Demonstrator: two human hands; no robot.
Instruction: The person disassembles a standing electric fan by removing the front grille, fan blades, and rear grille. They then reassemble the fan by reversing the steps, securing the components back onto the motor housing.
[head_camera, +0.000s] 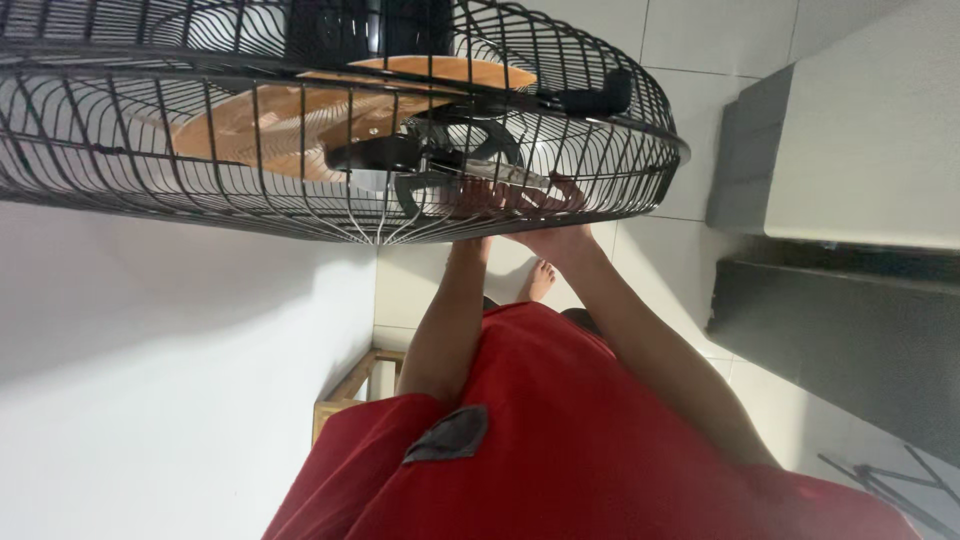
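Reaching up, both hands met underside of fan guard (330, 130). Right hand (550, 205) gripped wire rim; left hand (478, 198) just beside it, fingers through bars, grip unclear. Wooden-coloured blades (260, 125) sat beyond fingers. Step judged guard handling — next move needed firm two-handed hold.

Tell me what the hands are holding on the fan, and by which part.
Both hands reach to the fan's black wire guard near its centre hub; the wires hide whether they grip it.

A large fan (330, 120) — black wire cage, orange-brown blades, dark hub — hangs above both hands, its lower rim against the fingers, cage closed around the blades.
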